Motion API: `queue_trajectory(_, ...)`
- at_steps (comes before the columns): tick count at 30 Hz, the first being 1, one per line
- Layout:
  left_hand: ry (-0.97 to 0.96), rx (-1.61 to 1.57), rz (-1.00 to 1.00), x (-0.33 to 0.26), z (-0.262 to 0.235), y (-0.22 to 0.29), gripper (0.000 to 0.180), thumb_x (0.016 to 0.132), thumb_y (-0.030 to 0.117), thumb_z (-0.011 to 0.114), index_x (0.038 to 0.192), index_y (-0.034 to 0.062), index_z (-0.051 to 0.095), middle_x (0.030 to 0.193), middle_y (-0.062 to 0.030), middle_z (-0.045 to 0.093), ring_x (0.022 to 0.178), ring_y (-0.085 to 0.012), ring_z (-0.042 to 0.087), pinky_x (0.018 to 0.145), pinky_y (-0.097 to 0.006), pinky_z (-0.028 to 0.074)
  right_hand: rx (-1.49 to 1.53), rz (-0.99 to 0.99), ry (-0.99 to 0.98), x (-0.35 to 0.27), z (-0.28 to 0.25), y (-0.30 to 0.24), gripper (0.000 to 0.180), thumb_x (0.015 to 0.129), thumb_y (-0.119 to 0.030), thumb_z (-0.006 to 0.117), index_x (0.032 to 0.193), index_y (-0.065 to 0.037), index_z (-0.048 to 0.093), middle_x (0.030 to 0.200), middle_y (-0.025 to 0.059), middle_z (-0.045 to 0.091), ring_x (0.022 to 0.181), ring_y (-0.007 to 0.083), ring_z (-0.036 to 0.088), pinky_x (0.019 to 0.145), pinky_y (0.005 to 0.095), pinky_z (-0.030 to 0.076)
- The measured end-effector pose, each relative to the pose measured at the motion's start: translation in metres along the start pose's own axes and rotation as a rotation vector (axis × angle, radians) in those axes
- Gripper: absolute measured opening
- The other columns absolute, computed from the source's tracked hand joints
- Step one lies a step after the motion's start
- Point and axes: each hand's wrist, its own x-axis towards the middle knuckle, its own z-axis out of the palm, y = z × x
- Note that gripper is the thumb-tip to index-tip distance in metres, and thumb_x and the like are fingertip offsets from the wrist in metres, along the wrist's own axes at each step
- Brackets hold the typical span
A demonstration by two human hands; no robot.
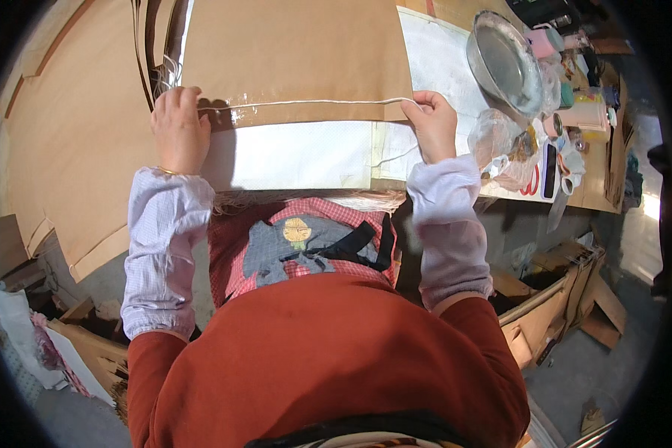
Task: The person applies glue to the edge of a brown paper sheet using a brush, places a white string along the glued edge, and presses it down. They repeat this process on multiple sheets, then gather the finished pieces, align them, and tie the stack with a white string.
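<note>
A white string point(306, 102) runs almost straight across the near edge of a brown paper sheet point(299, 52). At its left end, my left hand point(179, 131) is closed on the string beside the sheet's edge. My right hand point(433, 125) pinches the other end between thumb and fingers, and a loose tail hangs below it. Wet, shiny patches show on the paper just under the string near my left hand. Beneath the sheet lies a white woven sheet point(299, 157).
More brown paper point(67, 149) covers the left side. Loose white strings point(169, 71) hang by the sheet's left edge. At right are a metal basin point(504, 63), a plastic bag point(493, 134), red-handled scissors point(530, 181), a phone point(549, 162) and a pink thermos point(582, 116).
</note>
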Motion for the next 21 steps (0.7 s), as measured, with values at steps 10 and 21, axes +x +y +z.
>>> queue_trajectory(10,-0.279,-0.482,0.164,-0.003,-0.005,-0.002,0.035,0.078,-0.008,0.054,0.11,0.0012,0.064,0.106,-0.0134,0.062,0.1,-0.0324,0.058,0.085,-0.039,0.049,-0.483,-0.243,0.141,-0.002,0.013,-0.002,0.037,0.07,-0.011,0.078,0.102,-0.008,0.058,0.102,0.011,0.065,0.097,0.0271,0.062,0.081,0.0364,0.049)
queue_trajectory(21,-0.481,-0.586,-0.196,0.022,-0.001,-0.022,0.024,0.078,0.019,0.073,0.094,0.0013,0.07,0.082,-0.0145,0.065,0.077,-0.0342,0.064,0.073,-0.04,0.051,-0.275,-0.266,-0.137,0.014,0.028,-0.014,0.014,0.081,-0.015,0.073,0.09,-0.004,0.072,0.087,0.0096,0.066,0.075,0.0244,0.062,0.067,0.0331,0.05)
